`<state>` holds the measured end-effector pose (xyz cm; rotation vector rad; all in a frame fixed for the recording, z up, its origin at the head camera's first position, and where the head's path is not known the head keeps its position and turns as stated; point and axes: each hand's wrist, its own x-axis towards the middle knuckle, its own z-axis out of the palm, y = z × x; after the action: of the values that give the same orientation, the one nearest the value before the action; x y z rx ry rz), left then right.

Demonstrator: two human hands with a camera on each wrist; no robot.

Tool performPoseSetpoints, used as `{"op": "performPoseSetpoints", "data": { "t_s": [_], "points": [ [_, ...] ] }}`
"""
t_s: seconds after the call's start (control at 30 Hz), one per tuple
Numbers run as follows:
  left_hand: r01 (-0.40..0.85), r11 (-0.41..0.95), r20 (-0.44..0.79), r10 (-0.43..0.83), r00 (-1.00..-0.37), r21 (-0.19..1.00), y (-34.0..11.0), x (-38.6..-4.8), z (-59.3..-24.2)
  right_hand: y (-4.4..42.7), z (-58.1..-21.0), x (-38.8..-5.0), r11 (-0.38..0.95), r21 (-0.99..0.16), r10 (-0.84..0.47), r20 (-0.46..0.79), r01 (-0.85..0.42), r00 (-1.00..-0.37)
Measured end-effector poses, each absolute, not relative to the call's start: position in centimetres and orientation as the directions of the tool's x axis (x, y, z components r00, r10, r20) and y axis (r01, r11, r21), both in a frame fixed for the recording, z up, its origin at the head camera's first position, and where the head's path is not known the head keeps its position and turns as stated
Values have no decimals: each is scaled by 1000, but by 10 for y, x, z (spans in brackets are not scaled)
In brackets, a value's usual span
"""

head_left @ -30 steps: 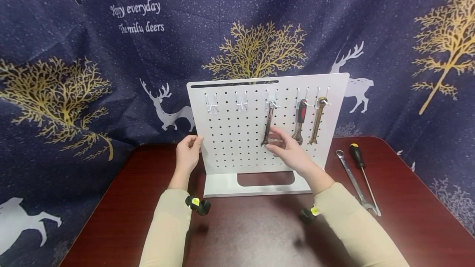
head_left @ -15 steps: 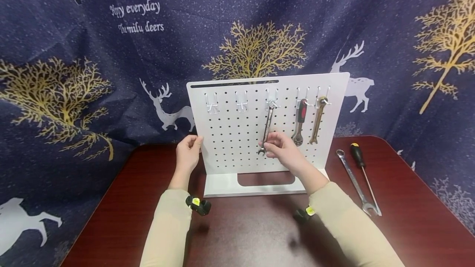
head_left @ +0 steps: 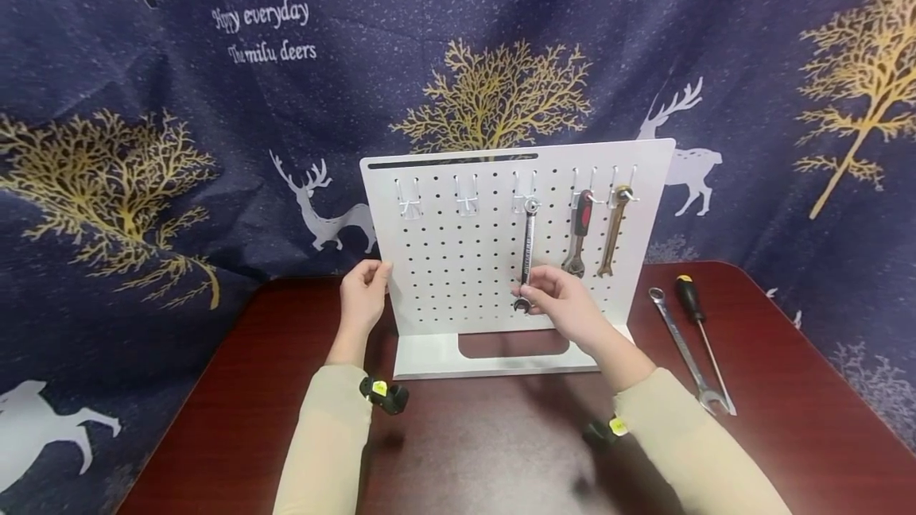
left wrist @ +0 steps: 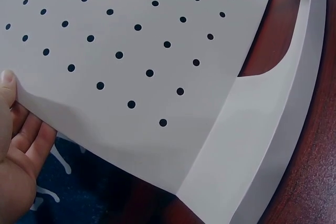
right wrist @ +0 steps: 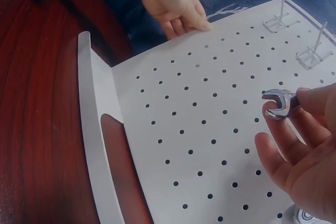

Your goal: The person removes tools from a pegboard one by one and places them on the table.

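A white pegboard (head_left: 444,261) stands upright on the table. My left hand (head_left: 363,292) pinches its left edge, thumb in front and fingers behind, as the left wrist view also shows. In my right hand (head_left: 568,308) a silver combination wrench (head_left: 529,249) is pinched near its lower, open-jaw end. Its ring end is up at the middle hook (head_left: 525,189); whether it hangs on that hook I cannot tell. In the right wrist view the wrench's open jaw (right wrist: 279,103) sticks out past the thumb and fingers.
Right of the middle hook hang a red-and-black-handled adjustable wrench (head_left: 581,229) and a brass-coloured wrench (head_left: 614,233). Two hooks at the left of the board hold nothing. On the table's right lie a silver wrench (head_left: 680,344) and a screwdriver (head_left: 690,300). Behind is a patterned blue cloth (head_left: 286,118).
My right hand has moved down along the wrench, then slightly right, and now pinches its lower end. The wrench has swung to nearly vertical. My left hand stays on the board's edge.
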<state>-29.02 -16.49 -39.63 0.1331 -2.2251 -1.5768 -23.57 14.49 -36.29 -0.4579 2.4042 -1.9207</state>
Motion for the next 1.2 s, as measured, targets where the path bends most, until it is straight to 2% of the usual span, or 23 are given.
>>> {"op": "performPoseSetpoints", "data": {
  "t_s": [0.67, 0.9, 1.2],
  "points": [
    [160, 338, 270, -309, -912, 927, -161, -291, -396, 162, -354, -220, 239, -928, -282, 216, -286, -935],
    [174, 337, 282, -305, -909, 925, -163, -290, -395, 173, -349, -212, 321, -893, -278, 229, -315, -933],
    [162, 346, 274, -307, -911, 924, -164, -289, -395, 201, -358, -199, 403, -856, -213, 257, -325, -943]
  ]
}}
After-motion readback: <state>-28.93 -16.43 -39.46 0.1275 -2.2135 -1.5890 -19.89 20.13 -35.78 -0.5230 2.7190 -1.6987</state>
